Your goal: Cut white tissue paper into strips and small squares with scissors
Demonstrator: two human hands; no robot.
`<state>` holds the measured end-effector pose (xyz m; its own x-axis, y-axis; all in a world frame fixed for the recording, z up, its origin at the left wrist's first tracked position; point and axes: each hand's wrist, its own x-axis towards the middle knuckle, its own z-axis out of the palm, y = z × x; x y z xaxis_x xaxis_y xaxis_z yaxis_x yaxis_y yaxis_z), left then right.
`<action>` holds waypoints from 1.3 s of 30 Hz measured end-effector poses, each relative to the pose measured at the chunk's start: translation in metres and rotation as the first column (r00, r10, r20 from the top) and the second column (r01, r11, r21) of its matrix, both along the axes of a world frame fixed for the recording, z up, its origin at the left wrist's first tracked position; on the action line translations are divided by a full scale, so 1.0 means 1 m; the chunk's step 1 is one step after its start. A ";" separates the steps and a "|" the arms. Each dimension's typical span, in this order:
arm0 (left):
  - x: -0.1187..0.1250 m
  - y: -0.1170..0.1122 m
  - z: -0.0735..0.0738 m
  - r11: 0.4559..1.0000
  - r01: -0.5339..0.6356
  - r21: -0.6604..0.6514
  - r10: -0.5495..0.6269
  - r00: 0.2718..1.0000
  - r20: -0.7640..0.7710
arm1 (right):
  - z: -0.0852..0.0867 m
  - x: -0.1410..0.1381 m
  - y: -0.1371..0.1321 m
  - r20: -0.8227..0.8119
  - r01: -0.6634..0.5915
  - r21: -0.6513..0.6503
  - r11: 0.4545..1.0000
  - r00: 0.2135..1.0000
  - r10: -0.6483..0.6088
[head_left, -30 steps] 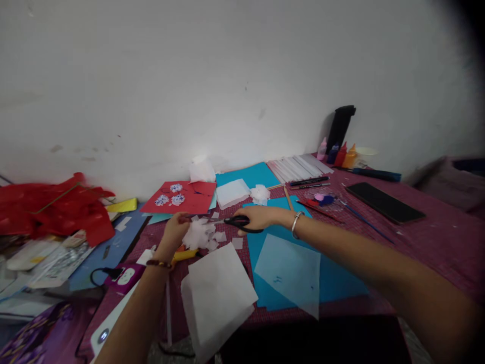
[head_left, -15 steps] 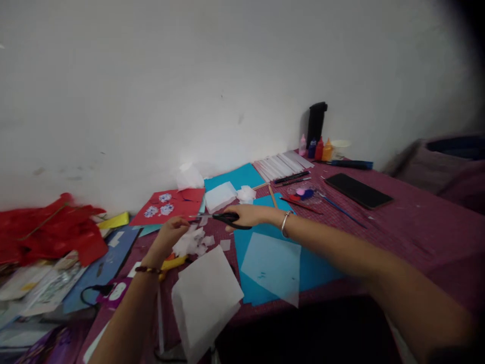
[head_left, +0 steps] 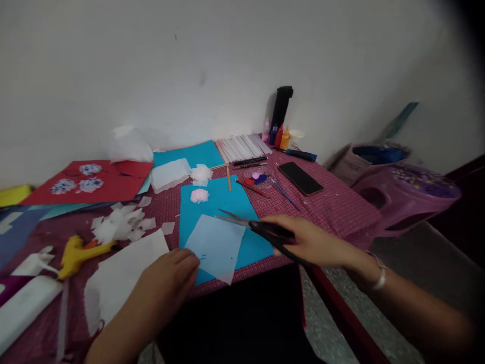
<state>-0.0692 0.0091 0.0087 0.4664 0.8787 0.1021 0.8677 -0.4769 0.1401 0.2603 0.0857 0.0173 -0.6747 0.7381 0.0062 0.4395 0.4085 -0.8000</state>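
My right hand (head_left: pixel 303 237) grips black-handled scissors (head_left: pixel 252 225), their blades slightly apart over the top edge of a thin translucent white sheet (head_left: pixel 217 245). That sheet lies on blue paper (head_left: pixel 242 197) and has small dark marks near its lower part. At the sheet's left edge is my left hand (head_left: pixel 176 270), its fingers curled together; whatever they hold is hidden. Partly under my left forearm lies a stack of white tissue sheets (head_left: pixel 125 270). A pale pink crumpled paper puff (head_left: pixel 199 195) sits on the blue paper.
White paper scraps (head_left: pixel 121 222) and a yellow glue gun (head_left: pixel 81 255) lie to the left. Red paper (head_left: pixel 125 177) with paper flowers is behind them. A phone (head_left: pixel 300 178), a paintbrush (head_left: pixel 286 196) and paint bottles (head_left: pixel 278 136) are on the right. A pink stool (head_left: pixel 409 202) stands beyond the table.
Both hands have come nearer and parted, the right moving right with the scissors, the left down to the translucent sheet. My view has turned right. The pink puff now shows.
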 end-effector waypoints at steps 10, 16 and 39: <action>0.041 -0.051 -0.070 0.918 -0.087 0.388 -0.008 0.972 0.236 | -0.043 0.047 -0.054 -0.071 -0.149 -0.771 0.619 0.986 0.149; 0.059 -0.038 -0.079 0.893 -0.022 0.449 -0.097 0.966 0.239 | -0.030 0.041 -0.048 -0.097 -0.119 -0.865 0.488 0.993 0.071; 0.048 -0.042 -0.092 0.913 0.047 0.406 -0.221 0.892 0.395 | -0.047 -0.006 -0.065 -0.118 -0.094 -0.833 0.545 0.993 -0.008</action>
<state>-0.0209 -0.0328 -0.0837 0.4111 0.6637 0.6249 0.6884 -0.6754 0.2643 0.2538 0.0207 -0.0301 -0.7391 0.4131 -0.5321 0.3410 -0.4518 -0.8244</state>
